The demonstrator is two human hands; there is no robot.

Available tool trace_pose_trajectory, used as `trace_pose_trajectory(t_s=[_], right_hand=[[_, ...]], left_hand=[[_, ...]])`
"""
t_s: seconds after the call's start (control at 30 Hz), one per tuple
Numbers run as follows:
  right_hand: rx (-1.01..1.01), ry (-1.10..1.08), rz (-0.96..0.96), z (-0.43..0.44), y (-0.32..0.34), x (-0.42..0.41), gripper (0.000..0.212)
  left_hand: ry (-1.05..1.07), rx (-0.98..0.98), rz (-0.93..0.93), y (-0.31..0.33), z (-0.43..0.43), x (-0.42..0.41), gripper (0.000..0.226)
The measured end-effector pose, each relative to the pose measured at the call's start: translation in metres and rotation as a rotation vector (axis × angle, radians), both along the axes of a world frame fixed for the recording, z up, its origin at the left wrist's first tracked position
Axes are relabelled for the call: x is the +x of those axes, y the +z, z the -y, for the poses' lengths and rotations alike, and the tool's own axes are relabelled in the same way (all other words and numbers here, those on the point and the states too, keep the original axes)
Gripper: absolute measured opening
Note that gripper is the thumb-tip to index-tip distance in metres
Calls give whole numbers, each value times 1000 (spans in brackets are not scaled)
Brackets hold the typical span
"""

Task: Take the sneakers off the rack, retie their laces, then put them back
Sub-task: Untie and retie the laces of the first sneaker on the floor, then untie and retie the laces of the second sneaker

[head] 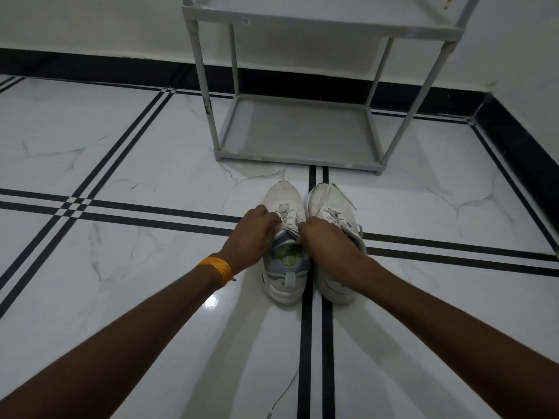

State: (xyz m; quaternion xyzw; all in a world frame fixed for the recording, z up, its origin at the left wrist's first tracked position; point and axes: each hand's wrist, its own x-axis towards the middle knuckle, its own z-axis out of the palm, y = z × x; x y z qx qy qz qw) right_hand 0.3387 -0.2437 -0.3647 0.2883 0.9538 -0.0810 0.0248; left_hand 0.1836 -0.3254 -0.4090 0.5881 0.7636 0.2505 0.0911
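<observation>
White laces (289,226) sit pinched between the left hand (255,234) and right hand (325,237), both grips closed on them. A slip could undo the knot.

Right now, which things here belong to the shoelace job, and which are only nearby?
For the job:
left sneaker, its laces in both hands
right sneaker, laces loose
rack, shelves bare
left hand
right hand

Only nearby:
orange wrist thread
tiled floor
</observation>
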Motion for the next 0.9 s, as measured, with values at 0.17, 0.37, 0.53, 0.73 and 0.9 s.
trace_pose_trajectory(t_s=[0.17,0.37,0.53,0.73,0.9], right_hand=[[21,8,-2,2,-1,0,15],[205,72,120,6,0,0,24],[221,111,152,4,3,3,20],[218,138,191,7,3,-3,21],[193,122,202,8,2,-7,21]], left_hand=[[-28,-20,-102,-3,1,4,23],[-235,-8,-527,-4,15,-5,55],[-362,47,-645,-4,22,-26,48],[-324,-5,-623,-12,29,-35,48],[-289,17,-610,-14,29,-37,47]])
